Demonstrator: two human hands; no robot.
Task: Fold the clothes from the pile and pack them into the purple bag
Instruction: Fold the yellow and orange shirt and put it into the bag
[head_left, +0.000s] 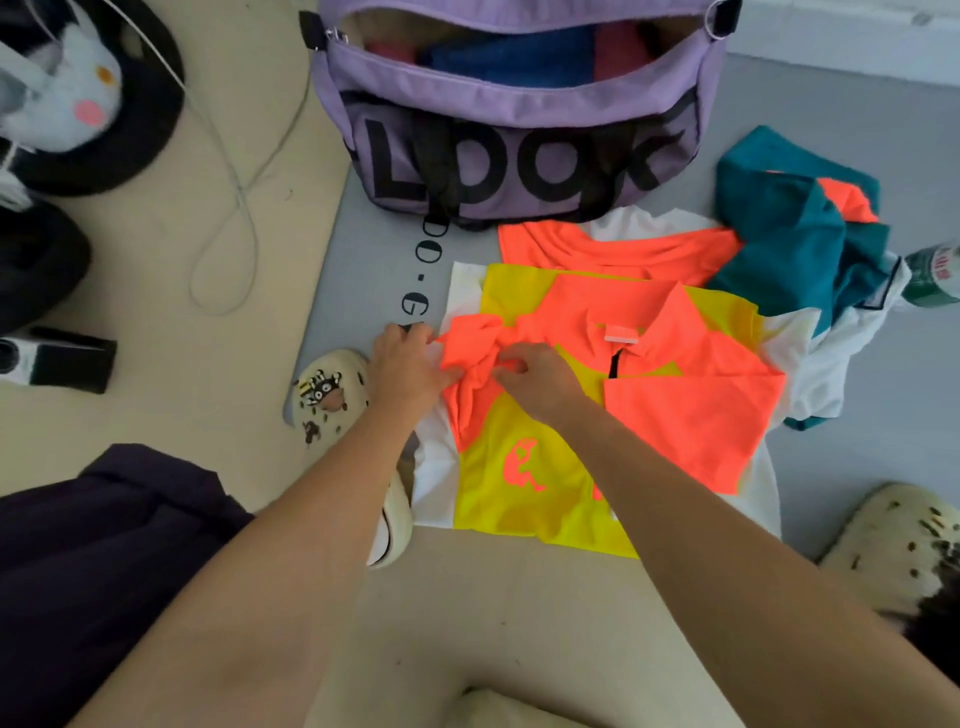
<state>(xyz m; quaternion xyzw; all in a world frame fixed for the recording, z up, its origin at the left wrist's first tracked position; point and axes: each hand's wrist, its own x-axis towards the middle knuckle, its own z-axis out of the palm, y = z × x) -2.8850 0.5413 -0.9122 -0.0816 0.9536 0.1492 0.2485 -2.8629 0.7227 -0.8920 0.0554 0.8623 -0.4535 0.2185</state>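
A yellow, orange and white polo shirt (524, 483) lies spread on the floor in front of me, its right sleeve folded in over the chest. My left hand (408, 366) grips the orange left sleeve at its outer edge. My right hand (535, 379) pinches the same sleeve's bunched fabric near the shoulder. The purple bag (519, 119) stands open behind the shirt, with blue and pink folded clothes inside. A pile of teal, orange and white clothes (795, 234) lies to the right of the bag.
A grey mat (363, 249) with black letters lies under the bag and clothes. My cream clogs sit at the shirt's left (327, 400) and lower right (893, 540). A plastic bottle (932, 275) lies at the right edge. A cable (234, 208), plush slippers and a dark garment (104, 545) are on the left.
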